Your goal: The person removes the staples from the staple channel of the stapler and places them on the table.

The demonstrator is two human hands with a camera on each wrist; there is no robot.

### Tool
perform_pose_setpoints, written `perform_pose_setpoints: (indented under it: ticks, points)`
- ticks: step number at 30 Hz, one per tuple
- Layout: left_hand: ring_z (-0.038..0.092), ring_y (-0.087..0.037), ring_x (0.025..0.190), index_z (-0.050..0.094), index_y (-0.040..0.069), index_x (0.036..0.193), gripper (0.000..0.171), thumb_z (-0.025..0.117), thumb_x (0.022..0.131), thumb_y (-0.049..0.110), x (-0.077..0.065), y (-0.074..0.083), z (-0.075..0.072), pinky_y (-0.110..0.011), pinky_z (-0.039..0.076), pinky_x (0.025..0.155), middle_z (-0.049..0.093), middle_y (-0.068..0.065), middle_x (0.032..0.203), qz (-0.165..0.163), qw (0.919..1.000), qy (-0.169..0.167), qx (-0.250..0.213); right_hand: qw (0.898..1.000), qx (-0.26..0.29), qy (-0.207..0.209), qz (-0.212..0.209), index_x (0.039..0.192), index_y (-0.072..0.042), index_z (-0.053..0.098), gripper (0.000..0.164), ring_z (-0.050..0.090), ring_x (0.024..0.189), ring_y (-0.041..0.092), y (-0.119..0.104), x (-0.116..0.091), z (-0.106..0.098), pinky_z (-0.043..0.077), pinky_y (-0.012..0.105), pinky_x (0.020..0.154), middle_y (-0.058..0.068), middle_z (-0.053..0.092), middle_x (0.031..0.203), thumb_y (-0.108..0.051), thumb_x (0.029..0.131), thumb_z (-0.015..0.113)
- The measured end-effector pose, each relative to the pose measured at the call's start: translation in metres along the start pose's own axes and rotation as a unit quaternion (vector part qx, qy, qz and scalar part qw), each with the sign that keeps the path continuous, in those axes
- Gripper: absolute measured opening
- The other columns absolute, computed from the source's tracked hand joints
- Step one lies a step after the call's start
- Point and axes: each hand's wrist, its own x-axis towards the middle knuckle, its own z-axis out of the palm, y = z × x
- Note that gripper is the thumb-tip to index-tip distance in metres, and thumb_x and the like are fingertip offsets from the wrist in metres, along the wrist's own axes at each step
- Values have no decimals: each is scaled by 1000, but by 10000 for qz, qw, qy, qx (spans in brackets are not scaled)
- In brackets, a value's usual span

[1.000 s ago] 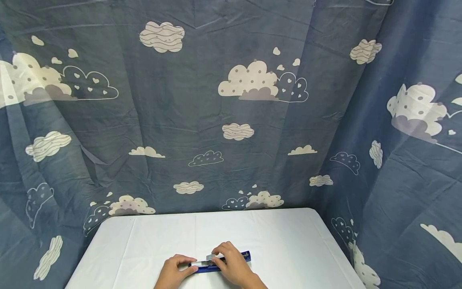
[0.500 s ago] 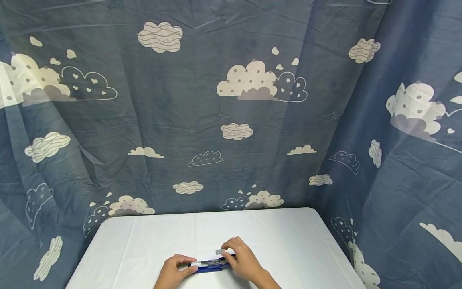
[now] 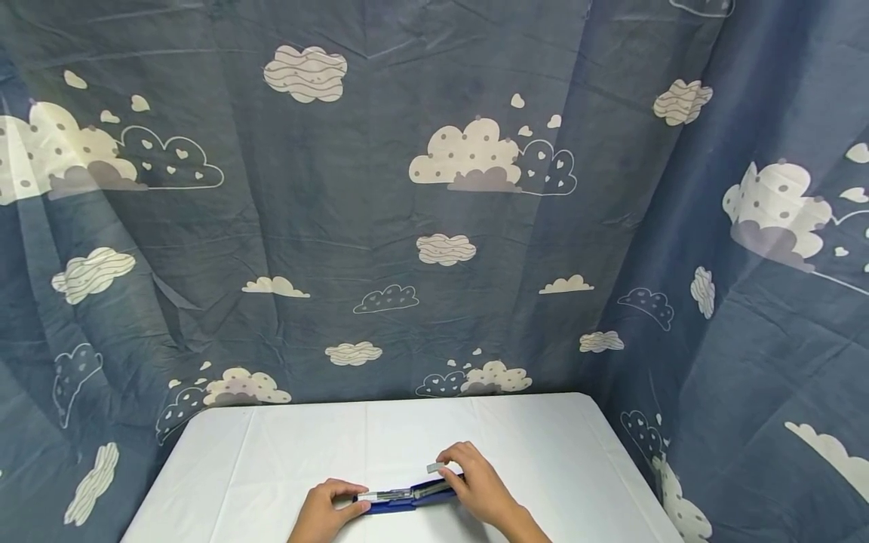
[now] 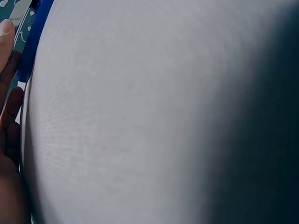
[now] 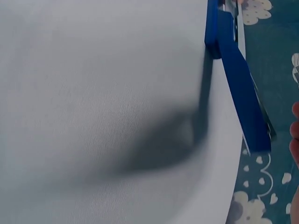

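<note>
Head view: a person's left hand (image 3: 326,511) grips the near end of a blue stapler (image 3: 407,498) lying opened out on a white table (image 3: 271,460), fingers curled round its metal rail. The right hand (image 3: 475,483) rests at the stapler's other end, thumb and fingers pinching a small grey strip of staples (image 3: 434,468) just above the blue arm. The right wrist view shows the stapler's blue arm (image 5: 238,70) raised off the tablecloth. A cloud-patterned blue curtain (image 3: 434,211) hangs behind and beside the table
</note>
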Motion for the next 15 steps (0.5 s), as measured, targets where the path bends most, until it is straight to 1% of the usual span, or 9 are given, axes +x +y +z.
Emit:
perform_pose_setpoints:
  ticks: [6,11,15]
  points:
    - [67,-5,96,82,27,99,27,86,81,47,-2,2,0,-28,54,89,76,14,97,63,10000,-22,39,9997,-79,226,7,108,-18,69,9,60,101,8,9,-11,-10,54,36,90,-12,68,104,-18,99,70]
    - [67,-7,96,82,27,100,27,86,81,46,-3,4,-1,-28,54,89,76,13,97,85,9999,-74,68,9995,-39,258,193,109,-16,70,10,60,101,9,19,-18,-18,54,36,89,-10,68,104,-17,99,70]
    - [68,-9,97,82,27,99,27,86,81,46,-3,7,-2,-30,54,90,76,13,98,85,9999,-54,36,9988,-69,267,404,109,-16,69,11,60,102,8,27,-22,-25,55,37,90,-9,68,106,-16,98,70]
